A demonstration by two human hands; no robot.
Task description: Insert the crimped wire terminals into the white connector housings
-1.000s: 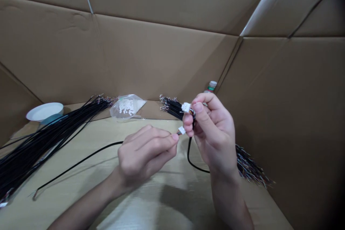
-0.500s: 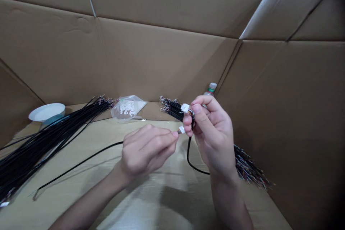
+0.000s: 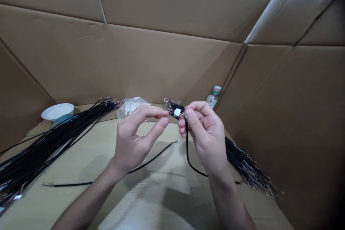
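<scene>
While the right hand [image 3: 208, 133] pinched a small white plastic connector [image 3: 177, 112] on a black cable [image 3: 187, 147], the left hand [image 3: 137, 136] hovered empty beside it, thumb and fingers parted, above the pale surface [image 3: 151, 201].

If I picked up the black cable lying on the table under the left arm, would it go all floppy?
Probably a bit floppy: the black cable is thin and already lies curved, so it would likely sag. It looks light, too. The fine wires at its left end might bend easily.
</scene>
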